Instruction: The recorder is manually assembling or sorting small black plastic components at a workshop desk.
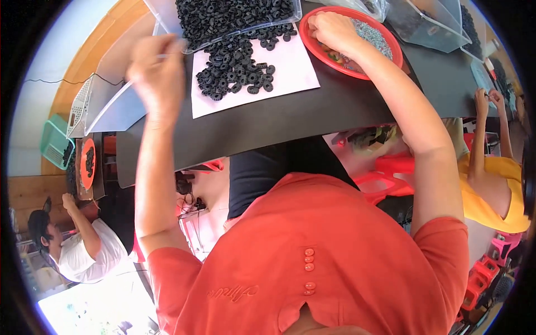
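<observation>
My left hand [155, 72] is raised at the left, beside the clear bin of black parts and over the edge of another translucent bin. Motion smears its fingers, so what it holds, if anything, does not show. My right hand [333, 30] reaches into a red bowl [346, 70] at the upper right, its fingers curled down and closed. Whatever lies between those fingertips is hidden. Small grey metal pieces [371, 38] fill much of the bowl, with some coloured bits below my hand. Small round black ridged parts [234, 70] lie heaped on a white sheet [290, 72] between my hands.
A clear bin [245, 27] full of black parts stands at the back. The translucent bin [114, 109] is at the left, and another clear bin [427, 28] stands back right. The dark table [251, 125] ends before my lap. One person sits far left, another works at the right.
</observation>
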Action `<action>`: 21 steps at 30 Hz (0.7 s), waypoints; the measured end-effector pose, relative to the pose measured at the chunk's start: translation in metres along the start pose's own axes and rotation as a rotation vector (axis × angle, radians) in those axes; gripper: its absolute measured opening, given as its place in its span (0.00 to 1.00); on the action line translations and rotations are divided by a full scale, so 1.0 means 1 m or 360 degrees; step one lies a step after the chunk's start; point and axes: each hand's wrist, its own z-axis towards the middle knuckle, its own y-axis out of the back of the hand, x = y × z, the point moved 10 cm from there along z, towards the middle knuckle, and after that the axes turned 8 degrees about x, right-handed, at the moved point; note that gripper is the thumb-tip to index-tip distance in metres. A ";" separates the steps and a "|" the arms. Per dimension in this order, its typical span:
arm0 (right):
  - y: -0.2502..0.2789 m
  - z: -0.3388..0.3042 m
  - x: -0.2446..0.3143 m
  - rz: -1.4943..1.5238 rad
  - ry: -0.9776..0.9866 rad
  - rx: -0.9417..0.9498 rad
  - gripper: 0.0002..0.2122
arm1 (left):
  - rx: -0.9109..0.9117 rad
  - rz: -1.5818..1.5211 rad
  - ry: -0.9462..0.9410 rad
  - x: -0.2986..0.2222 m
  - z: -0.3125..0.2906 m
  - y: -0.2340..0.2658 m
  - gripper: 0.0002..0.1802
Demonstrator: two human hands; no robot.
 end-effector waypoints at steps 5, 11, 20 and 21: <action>0.005 -0.004 0.007 0.0102 0.0038 -0.0142 0.04 | 0.0579 -0.0085 -0.0176 -0.036 -0.008 -0.129 0.07; 0.018 -0.019 -0.016 0.0688 -0.0033 -0.0190 0.04 | 0.1026 0.0339 -0.0128 -0.036 -0.003 -0.212 0.14; 0.054 -0.046 0.019 0.2078 -0.0001 -0.0330 0.03 | 0.1008 0.0233 -0.0177 -0.026 -0.013 -0.215 0.10; 0.030 -0.041 0.005 0.2072 -0.0013 -0.0340 0.03 | 0.0965 0.0115 -0.0129 -0.027 -0.010 -0.213 0.09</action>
